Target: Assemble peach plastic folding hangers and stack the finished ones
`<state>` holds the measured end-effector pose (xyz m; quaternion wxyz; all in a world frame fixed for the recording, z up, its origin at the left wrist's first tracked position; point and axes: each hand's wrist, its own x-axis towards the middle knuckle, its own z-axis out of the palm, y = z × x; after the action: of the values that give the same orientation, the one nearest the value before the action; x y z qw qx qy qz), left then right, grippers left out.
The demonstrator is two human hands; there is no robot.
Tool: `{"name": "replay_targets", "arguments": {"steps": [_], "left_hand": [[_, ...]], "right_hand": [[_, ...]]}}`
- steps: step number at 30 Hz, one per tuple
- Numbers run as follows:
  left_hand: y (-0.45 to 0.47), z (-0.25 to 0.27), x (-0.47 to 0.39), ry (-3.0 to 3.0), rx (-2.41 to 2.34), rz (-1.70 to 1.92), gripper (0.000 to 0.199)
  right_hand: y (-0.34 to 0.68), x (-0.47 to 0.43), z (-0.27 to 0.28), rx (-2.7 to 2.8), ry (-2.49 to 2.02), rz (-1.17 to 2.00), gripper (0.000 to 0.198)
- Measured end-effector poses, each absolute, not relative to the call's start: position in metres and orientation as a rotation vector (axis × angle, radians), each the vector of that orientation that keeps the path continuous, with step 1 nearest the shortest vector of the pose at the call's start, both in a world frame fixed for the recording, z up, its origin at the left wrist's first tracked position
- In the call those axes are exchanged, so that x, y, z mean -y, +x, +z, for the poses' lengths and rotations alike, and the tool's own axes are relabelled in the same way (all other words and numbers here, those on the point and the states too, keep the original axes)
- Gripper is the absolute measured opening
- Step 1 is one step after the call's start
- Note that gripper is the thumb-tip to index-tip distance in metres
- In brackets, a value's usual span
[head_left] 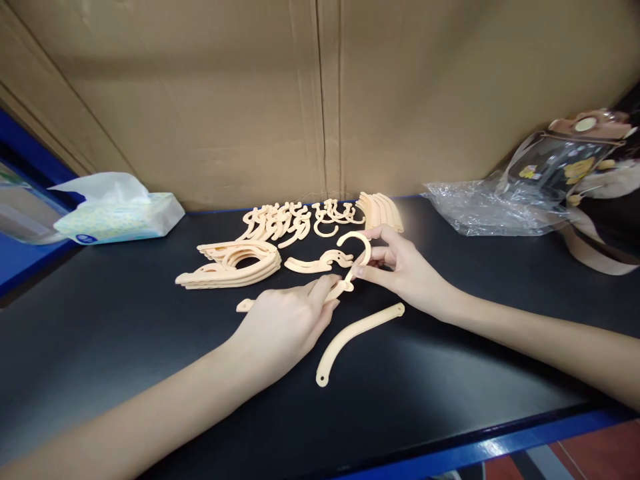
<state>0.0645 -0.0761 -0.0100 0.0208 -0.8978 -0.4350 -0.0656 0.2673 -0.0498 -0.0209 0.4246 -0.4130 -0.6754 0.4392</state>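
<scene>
I have the right hand (407,270) pinching a cream curved plastic hook (367,250). Left hand (285,327) grips a cream plastic bar (244,306) (bowed cream plastic strip (350,333) lies near right).

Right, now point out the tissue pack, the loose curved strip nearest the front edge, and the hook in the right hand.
Tissue pack (123,218), head view: patterned long side.
Loose curved strip (346,333), head view: upper face, near mid-length.
Hook (367,251), head view: rounded bend.
</scene>
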Motion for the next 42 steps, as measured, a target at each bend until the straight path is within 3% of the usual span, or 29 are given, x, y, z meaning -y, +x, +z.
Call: {"name": "replay_targets", "arguments": {"steps": [3, 6, 9, 11, 20, 31, 42], "left_hand": [[0.062, -0.004, 0.079, -2.959, 1.546, -0.268, 0.031], [0.058, -0.001, 0.077, -3.261, 1.746, -0.544, 0.024], [0.056, 0.001, 0.073, -3.486, 2.060, -0.921, 0.021], [0.056, 0.002, 0.070, -3.512, 2.263, -1.132, 0.022], [0.054, 0.001, 0.065, -3.274, 2.746, -1.723, 0.014], [0.054, 0.002, 0.064, -3.204, 2.794, -1.748, 0.017], [0.056, 0.001, 0.064, -3.142, 2.834, -1.783, 0.013]], "right_hand": [[0.272, 0.055, -0.019, 1.886, -1.081, 0.856, 0.032], [0.275, 0.062, -0.015, 2.113, -1.094, 0.421, 0.021], [0.276, 0.069, -0.012, 2.427, -0.768, 0.048, 0.023], [0.274, 0.073, -0.011, 2.622, -0.517, -0.041, 0.028], [0.267, 0.079, -0.015, 2.743, -0.439, -0.094, 0.026], [0.277, 0.064, -0.022, 2.401, -0.908, 0.323, 0.021], [0.274, 0.068, -0.021, 2.510, -0.957, 0.072, 0.028]]}}
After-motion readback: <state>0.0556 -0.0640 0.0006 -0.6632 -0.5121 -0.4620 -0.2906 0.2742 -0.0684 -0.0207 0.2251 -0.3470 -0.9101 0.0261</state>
